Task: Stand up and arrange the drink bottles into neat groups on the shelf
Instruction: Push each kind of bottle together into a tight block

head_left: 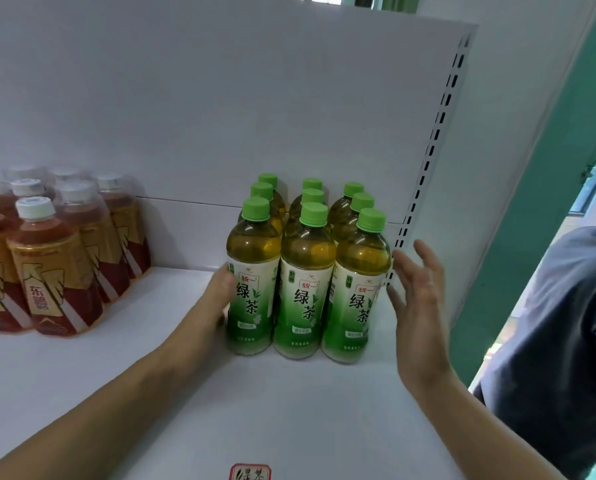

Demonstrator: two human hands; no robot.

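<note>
Several green tea bottles (305, 282) with green caps stand upright in a tight block of three rows at the right end of the white shelf (289, 410). My left hand (220, 292) presses flat against the left side of the front-left bottle. My right hand (416, 292) is open with fingers spread, just right of the front-right bottle, a small gap between them. A second group of red tea bottles (47, 258) with white caps stands upright at the left end.
The shelf's white back panel (220, 98) rises behind the bottles, and a slotted upright (428, 161) runs along the right edge. A red-framed price label (250, 472) sits on the front edge. A person in a dark shirt (573, 341) stands at the right.
</note>
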